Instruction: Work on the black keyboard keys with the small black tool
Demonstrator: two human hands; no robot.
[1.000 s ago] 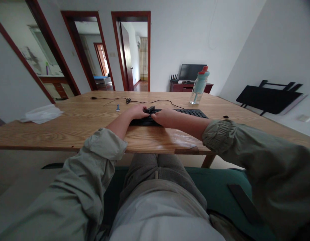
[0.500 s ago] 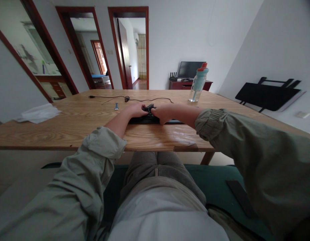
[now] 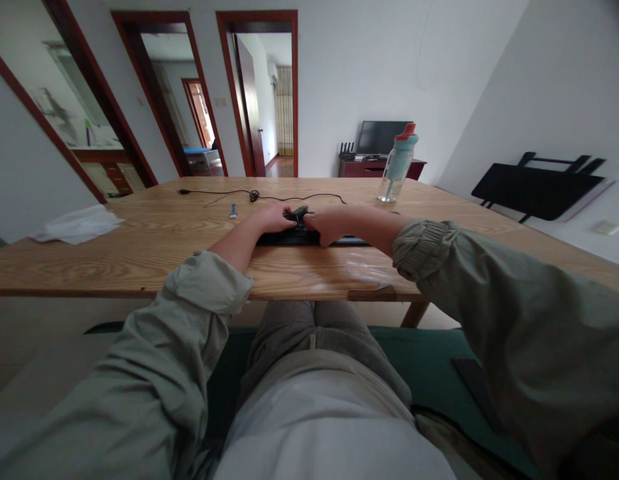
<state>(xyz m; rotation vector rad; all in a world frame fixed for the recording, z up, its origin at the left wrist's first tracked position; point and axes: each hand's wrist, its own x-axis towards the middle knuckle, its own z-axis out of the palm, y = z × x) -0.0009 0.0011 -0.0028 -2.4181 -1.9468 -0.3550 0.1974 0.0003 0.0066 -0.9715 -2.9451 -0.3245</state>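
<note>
A small dark piece (image 3: 296,213) is between my hands, just over the table; its exact kind is too small to make out. My left hand (image 3: 275,219) has its fingers closed on the left side of this piece. From the right, my right hand (image 3: 323,224) closes on it with thumb and fingers, the wrist bent inward. Under both hands lies a long, flat black object (image 3: 275,239), mostly covered by them, with a pale strip showing to the right. A small blue-and-white item (image 3: 233,211) lies to the left of my left hand.
Behind my hands a thin black cable (image 3: 289,199) with a knot runs across the wooden table (image 3: 179,267). A clear bottle (image 3: 393,170) with a red-and-teal lid stands at the back right. Crumpled white plastic (image 3: 79,225) lies at the left.
Both hands stay at the small dark piece with almost the same grip. The whole view has shifted very slightly.
</note>
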